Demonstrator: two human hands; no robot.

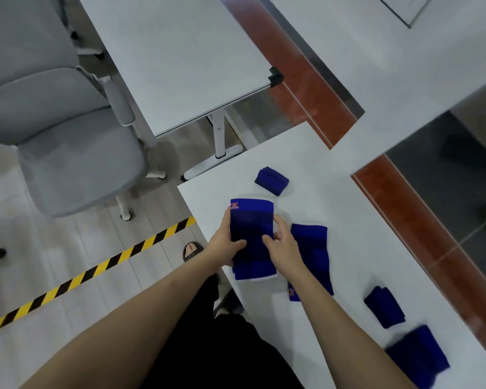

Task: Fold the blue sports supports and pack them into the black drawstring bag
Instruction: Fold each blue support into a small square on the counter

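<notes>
A long blue sports support (251, 220) with an orange logo lies flat on the white table (348, 220). My left hand (226, 240) grips its left edge, and my right hand (281, 244) presses on its right side with fingers on the cloth. A second flat blue support (313, 248) lies just right of it, partly under my right forearm. Small folded blue supports rest at the far side (272, 181), at the near right (385, 307) and at the lower right edge (418, 356). No black drawstring bag is in view.
The table's left edge runs close to my body. A grey office chair (62, 141) and another white desk (174, 57) stand to the left beyond it. Yellow-black floor tape (82, 276) crosses the tiles. A red-brown strip (421, 220) borders the table's right.
</notes>
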